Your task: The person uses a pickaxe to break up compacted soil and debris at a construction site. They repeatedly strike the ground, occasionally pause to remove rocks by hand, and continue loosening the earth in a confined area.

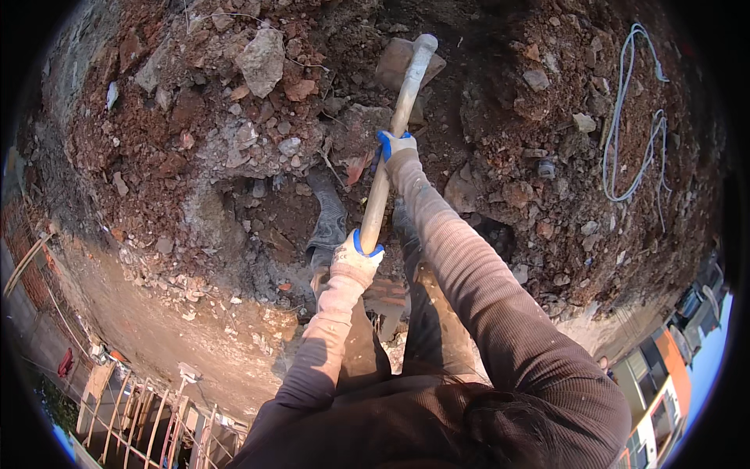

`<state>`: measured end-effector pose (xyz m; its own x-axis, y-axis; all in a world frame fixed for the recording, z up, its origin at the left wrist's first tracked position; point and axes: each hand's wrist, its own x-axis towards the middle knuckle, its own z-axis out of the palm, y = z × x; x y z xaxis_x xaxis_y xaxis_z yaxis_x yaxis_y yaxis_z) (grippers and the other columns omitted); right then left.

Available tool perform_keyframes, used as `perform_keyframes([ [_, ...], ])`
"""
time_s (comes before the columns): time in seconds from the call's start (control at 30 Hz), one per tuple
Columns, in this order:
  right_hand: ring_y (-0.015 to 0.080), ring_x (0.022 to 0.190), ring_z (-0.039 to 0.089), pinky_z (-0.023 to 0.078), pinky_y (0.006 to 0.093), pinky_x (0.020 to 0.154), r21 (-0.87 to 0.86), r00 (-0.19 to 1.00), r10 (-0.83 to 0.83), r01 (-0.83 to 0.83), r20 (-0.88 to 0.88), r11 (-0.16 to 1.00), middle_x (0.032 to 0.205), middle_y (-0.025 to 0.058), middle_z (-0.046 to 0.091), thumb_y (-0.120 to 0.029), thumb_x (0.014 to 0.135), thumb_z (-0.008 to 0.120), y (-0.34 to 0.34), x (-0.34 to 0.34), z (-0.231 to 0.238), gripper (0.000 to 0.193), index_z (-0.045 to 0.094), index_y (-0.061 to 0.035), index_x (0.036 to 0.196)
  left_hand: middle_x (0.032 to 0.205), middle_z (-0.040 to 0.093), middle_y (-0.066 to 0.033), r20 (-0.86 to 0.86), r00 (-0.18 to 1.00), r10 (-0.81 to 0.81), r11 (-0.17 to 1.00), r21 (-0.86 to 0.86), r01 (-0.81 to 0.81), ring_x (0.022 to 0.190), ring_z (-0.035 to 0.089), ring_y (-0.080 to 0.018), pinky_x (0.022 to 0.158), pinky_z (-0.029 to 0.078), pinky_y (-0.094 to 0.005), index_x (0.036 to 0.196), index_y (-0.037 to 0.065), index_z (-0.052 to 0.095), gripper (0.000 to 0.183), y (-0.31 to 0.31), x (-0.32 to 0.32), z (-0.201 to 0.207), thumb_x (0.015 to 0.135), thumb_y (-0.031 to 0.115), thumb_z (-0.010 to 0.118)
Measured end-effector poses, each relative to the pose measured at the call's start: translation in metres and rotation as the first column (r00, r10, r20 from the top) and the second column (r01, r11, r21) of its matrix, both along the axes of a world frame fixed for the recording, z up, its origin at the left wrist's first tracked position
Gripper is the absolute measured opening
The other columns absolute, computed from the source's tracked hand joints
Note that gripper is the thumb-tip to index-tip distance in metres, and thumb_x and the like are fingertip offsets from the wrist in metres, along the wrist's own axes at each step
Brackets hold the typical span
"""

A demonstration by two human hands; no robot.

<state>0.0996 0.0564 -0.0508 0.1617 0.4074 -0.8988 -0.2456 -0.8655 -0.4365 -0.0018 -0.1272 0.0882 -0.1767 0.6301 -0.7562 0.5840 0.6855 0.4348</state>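
A thick, pale wooden tool handle [405, 102] slants away from me over the rubble, its far end whitish and rounded. My left hand [359, 255], in a white and blue work glove, is closed round the near end. Farther up the shaft my right hand [396, 144], gloved alike, grips it too. Beneath the far end shows a flat brown slab-like shape [395, 64]; whether it is the tool's blade or a stone I cannot tell. My grey boot [328, 209] stands in the broken earth below the handle.
Reddish soil with loose stones surrounds me, including a large pale rock [262, 62] at the far left. A light-blue rope [611, 168] lies looped on the right. Wooden poles [137, 414] stand at the lower left, and buildings [660, 391] rise at the lower right.
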Motion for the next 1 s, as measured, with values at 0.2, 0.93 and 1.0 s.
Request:
perform_keyframes([
  [0.2,0.0238,0.054,0.060,0.048,0.0397,0.049,-0.217,0.972,0.193,-0.161,0.134,0.963,0.070,0.0099,0.061,-0.023,0.080,0.073,-0.126,-0.103,-0.044,0.032,0.058,0.0013,0.095,0.096,0.067,-0.0194,-0.005,0.997,0.080,0.983,-0.167,-0.079,0.090,0.064,-0.0389,0.079,0.052,-0.0450,0.108,0.005,0.060,0.046,-0.088,-0.082,0.047,0.070,0.025,0.077],
  [0.93,0.0244,0.065,0.063,0.055,0.0390,0.059,-0.098,0.957,0.282,-0.288,-0.068,0.953,0.079,0.0103,0.065,-0.040,0.088,0.066,-0.321,-0.154,-0.006,0.036,0.054,-0.0092,0.103,0.102,0.070,-0.0129,0.221,0.972,0.078,0.959,-0.282,-0.013,0.095,0.069,-0.0281,0.082,0.054,-0.0411,0.126,0.008,0.049,0.053,-0.300,-0.170,-0.004,0.082,0.029,0.068],
  [1.0,0.0241,0.065,0.063,0.056,0.0389,0.059,-0.141,0.950,0.308,-0.311,-0.041,0.940,0.082,0.0103,0.066,-0.041,0.088,0.066,-0.341,-0.165,0.003,0.037,0.054,-0.0100,0.104,0.104,0.070,-0.0135,0.257,0.961,0.105,0.962,-0.271,-0.032,0.097,0.068,-0.0294,0.084,0.053,-0.0424,0.127,0.008,0.049,0.054,-0.306,-0.180,0.005,0.082,0.031,0.067],
])
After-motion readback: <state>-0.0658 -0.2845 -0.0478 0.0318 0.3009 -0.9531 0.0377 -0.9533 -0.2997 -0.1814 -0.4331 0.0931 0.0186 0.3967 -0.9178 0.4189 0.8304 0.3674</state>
